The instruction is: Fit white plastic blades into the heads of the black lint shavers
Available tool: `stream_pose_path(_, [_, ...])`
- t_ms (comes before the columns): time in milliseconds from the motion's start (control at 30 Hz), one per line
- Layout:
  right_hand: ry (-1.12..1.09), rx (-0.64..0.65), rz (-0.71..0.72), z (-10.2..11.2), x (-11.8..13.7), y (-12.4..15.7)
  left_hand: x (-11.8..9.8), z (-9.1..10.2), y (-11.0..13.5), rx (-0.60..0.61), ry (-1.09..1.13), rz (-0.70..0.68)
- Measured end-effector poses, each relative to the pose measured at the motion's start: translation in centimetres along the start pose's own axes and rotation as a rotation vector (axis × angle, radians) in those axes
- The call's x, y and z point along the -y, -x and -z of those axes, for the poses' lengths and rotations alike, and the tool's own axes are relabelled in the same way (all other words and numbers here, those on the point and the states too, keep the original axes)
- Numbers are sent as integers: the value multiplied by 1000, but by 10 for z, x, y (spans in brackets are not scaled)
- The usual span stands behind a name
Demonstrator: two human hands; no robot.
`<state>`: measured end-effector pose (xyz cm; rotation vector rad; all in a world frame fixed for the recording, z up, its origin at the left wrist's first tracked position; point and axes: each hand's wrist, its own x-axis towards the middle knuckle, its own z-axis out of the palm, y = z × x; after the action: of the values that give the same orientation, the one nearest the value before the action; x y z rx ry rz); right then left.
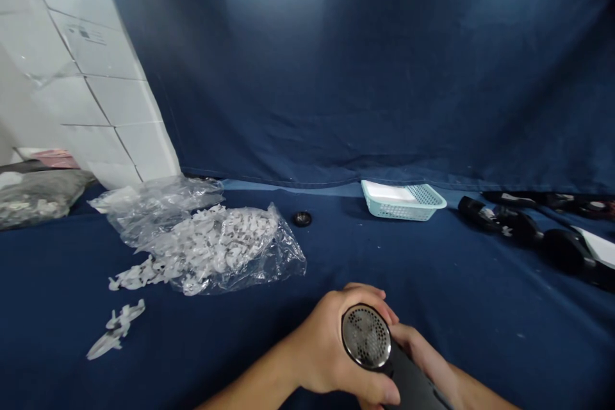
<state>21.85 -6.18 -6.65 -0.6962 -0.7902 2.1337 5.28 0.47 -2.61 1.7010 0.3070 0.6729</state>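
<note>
A black lint shaver [384, 359] with a round metal mesh head facing up is held low in the middle of the view. My left hand [336, 346] is curled around its head from the left, thumb along the underside. My right hand [427, 359] grips the black handle from behind and is partly hidden by it. Both hands hover just above the blue cloth table [432, 282].
A clear plastic bag of several small white plastic parts [221, 246] lies to the left, with loose white parts [115, 327] nearer the front. A small black ring [302, 218] and a light blue basket [402, 200] sit at the back. Several black shavers [523, 230] lie at right.
</note>
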Motion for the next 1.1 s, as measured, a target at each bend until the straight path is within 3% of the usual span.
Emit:
stream_pose_path(267, [3, -51, 14, 10, 2, -4, -10, -2, 4, 81, 13, 28])
stream_pose_path(433, [-16, -30, -46, 15, -1, -10, 1, -6, 5, -27, 147, 114])
stream_pose_path(567, [-52, -15, -101, 18, -1, -13, 19, 4, -1, -212, 121, 208])
stream_pose_path(700, [-137, -110, 90, 12, 3, -13, 34, 16, -8, -406, -39, 230])
stream_pose_path(800, [-120, -198, 198, 9, 8, -13, 38, 18, -11, -430, -107, 207])
stream_pose_path(1000, [361, -442, 446, 20, 26, -14, 39, 20, -11, -527, -261, 171])
stream_pose_path(1100, [502, -504, 550, 27, 44, -21, 41, 25, -10, -559, -350, 147])
